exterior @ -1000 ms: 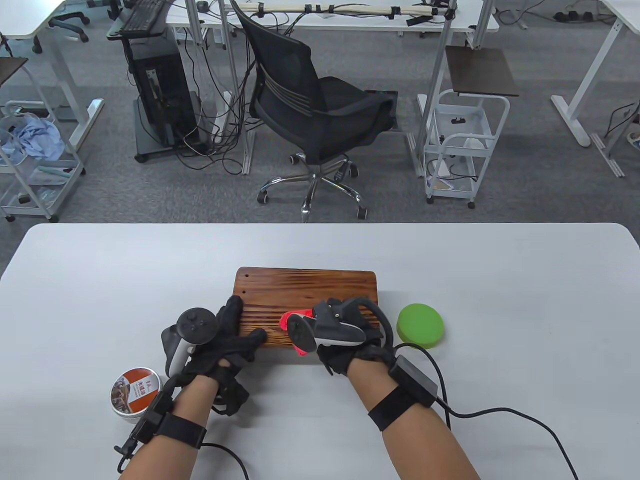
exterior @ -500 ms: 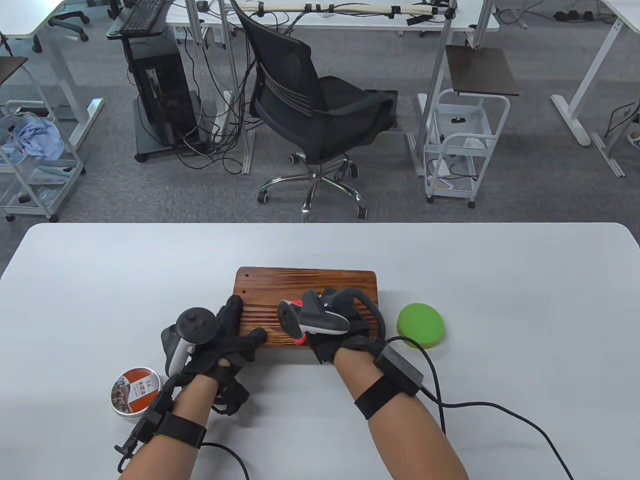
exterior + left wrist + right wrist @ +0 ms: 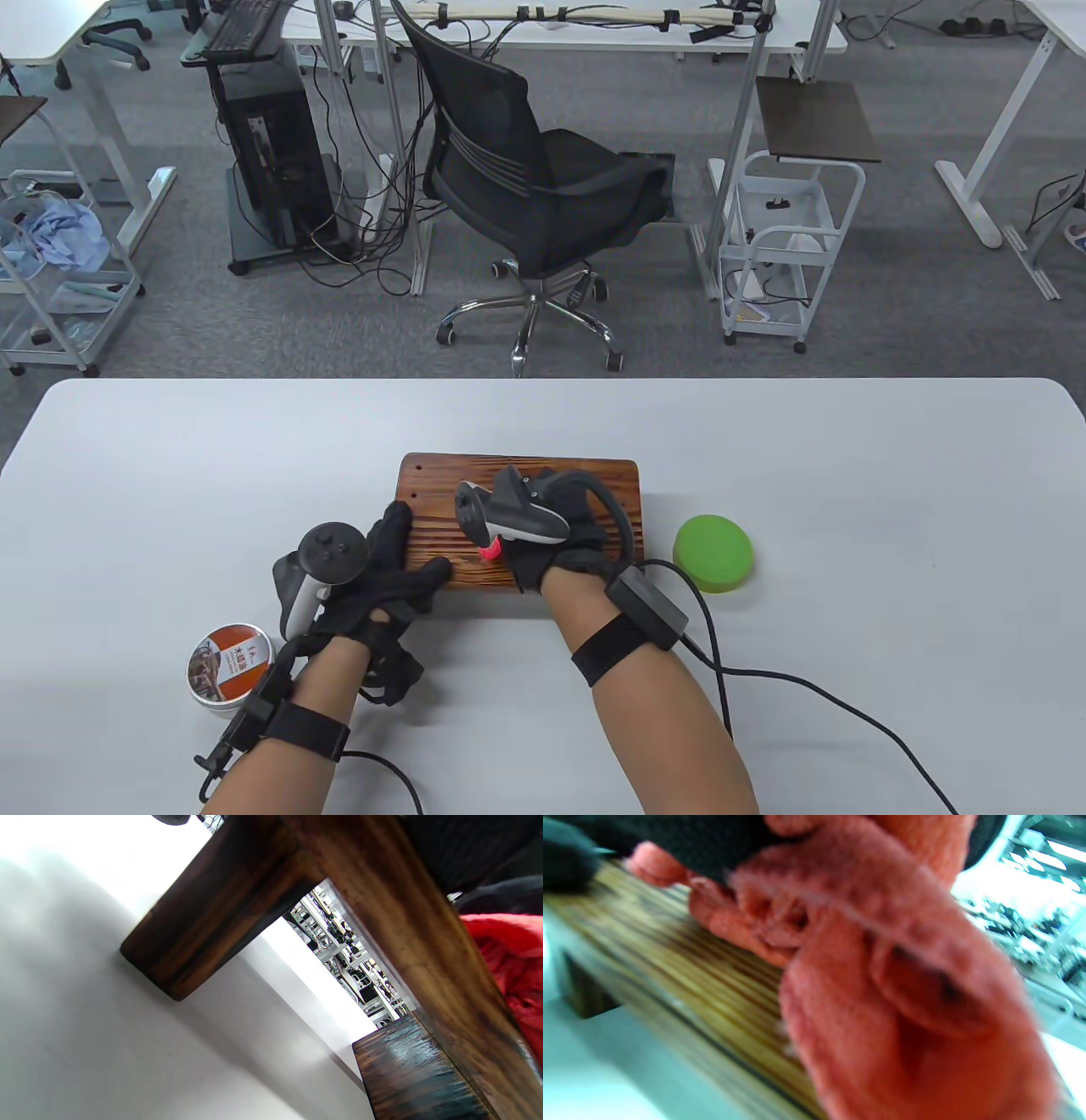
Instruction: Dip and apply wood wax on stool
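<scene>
A small dark wooden stool [image 3: 441,497] with a striped grain top stands in the middle of the white table. My left hand [image 3: 399,564] grips its near-left corner, fingers on top and thumb along the front edge. My right hand [image 3: 551,531] lies on the seat and holds a red cloth [image 3: 489,552] pressed against the wood; only a bit of red shows under the tracker. The right wrist view is filled by the red cloth [image 3: 882,984] on the stool top [image 3: 683,984]. The left wrist view looks under the stool [image 3: 382,925], with the red cloth [image 3: 513,963] at the right edge.
A round wax tin [image 3: 229,664] with an orange label sits at the near left by my left wrist. A green round lid [image 3: 713,552] lies right of the stool. A cable trails from my right wrist to the near right. A black office chair [image 3: 526,195] stands beyond the table.
My right hand has slid the red cloth leftward and a little farther back across the stool top. The left hand, the stool, the tin and the green lid have stayed put.
</scene>
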{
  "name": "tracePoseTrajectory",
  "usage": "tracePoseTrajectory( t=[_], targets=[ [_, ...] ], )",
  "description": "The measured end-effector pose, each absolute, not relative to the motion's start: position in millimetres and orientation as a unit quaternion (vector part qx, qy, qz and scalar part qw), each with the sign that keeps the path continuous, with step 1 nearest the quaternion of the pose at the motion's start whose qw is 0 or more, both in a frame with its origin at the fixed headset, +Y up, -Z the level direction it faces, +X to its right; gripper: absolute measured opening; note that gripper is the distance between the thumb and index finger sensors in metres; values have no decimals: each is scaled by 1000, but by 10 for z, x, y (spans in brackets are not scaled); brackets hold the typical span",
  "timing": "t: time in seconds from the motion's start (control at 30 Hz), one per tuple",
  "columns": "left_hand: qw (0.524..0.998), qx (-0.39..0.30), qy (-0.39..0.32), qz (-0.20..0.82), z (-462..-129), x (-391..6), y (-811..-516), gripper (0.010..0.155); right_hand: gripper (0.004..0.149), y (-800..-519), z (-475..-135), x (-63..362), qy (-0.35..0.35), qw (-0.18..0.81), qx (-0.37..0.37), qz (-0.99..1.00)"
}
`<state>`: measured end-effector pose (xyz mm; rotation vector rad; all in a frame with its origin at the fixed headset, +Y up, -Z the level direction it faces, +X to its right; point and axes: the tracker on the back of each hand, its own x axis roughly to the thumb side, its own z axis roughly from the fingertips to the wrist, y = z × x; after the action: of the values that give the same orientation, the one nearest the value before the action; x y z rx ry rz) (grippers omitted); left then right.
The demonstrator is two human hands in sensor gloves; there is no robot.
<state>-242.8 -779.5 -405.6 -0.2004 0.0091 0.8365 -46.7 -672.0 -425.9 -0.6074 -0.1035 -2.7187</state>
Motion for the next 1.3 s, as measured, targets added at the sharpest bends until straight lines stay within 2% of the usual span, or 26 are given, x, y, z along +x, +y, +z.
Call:
tracePoseTrajectory(
  t=[0.17, 0.27, 0.33, 0.4, 0.5, 0.57, 0.63, 0.73, 0.83, 0.9, 1.03, 1.1, 1.2, 1.3],
  targets=[
    [909, -99, 3, 404, -4058, -2430, -7791, 109, 51, -6725, -4029, -667, -19, 155, -308, -939],
    [909, -98, 4, 405, -4056, -2429, -7792, 109, 50, -6717, -4140, -625, -13, 163, -283, -945],
    [909, -99, 3, 404, -4059, -2430, -7791, 109, 50, -6716, -4262, -571, -21, 142, -251, -957],
    [909, -98, 4, 404, -4055, -2429, -7793, 109, 51, -6736, -4401, -516, -12, 170, -202, -964],
    [909, -98, 3, 405, -4060, -2431, -7793, 109, 51, -6747, -4407, -591, -20, 160, -195, -968],
    [909, -100, 2, 405, -4060, -2430, -7791, 109, 51, -6747, -4295, -711, -5, 192, -229, -954],
    [909, -99, 2, 405, -4061, -2430, -7793, 109, 52, -6691, -4169, -790, -6, 178, -286, -942],
    [909, -100, 2, 404, -4063, -2432, -7790, 109, 51, -6679, -4099, -884, 3, 185, -330, -926],
    [909, -101, 2, 404, -4062, -2431, -7791, 109, 51, -6674, -4206, -866, -4, 171, -306, -937],
    [909, -100, 3, 405, -4061, -2431, -7793, 109, 52, -6682, -4338, -815, -14, 144, -263, -954],
    [909, -101, 3, 404, -4061, -2431, -7792, 109, 53, -6714, -4434, -820, -1, 161, -215, -963],
    [909, -101, 3, 405, -4061, -2432, -7795, 109, 53, -6718, -4357, -890, -2, 181, -236, -955],
    [908, -103, 1, 405, -4068, -2433, -7792, 109, 53, -6690, -4215, -969, -16, 171, -314, -934],
    [908, -102, 2, 406, -4064, -2431, -7794, 109, 53, -6689, -4186, -992, -8, 181, -318, -931]
  ],
)
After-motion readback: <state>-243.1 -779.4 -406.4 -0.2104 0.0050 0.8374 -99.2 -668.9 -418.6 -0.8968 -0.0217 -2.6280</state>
